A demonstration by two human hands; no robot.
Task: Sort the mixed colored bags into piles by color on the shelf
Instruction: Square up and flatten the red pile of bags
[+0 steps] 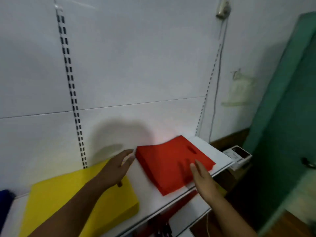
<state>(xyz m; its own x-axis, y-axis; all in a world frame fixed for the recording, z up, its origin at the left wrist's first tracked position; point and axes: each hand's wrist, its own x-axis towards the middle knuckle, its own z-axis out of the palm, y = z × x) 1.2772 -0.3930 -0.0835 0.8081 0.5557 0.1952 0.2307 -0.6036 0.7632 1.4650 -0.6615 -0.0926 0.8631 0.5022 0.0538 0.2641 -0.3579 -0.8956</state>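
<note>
Blue bag [5, 200]: only a dark blue edge shows at the far left of the shelf [148, 199]; it is too cut off to tell more.
Yellow pile [56, 202]: a flat stack of yellow bags on the left part of the shelf, against the back wall.
Slotted upright [71, 86]: runs down the white wall behind the yellow pile.
Left hand [118, 168]: reaches over the yellow pile's right corner, holding nothing.
Left fingers [129, 156]: straight and close together, tips just beside the red pile's left corner (blur hides whether they touch).
Red pile [171, 165]: a stack of red bags lying askew on the right part of the shelf, apart from the yellow pile, with a handle cut-out near its far edge.
Right hand [203, 178]: flat and empty at the red pile's near right edge.
Right fingers [199, 165]: straight, slightly spread, over the pile (their shadow falls on the red).
Lower shelf [196, 212]: a red strip lies on it.
White box [237, 154]: beyond the shelf's right end.
Green panel [282, 117]: stands at the far right.
</note>
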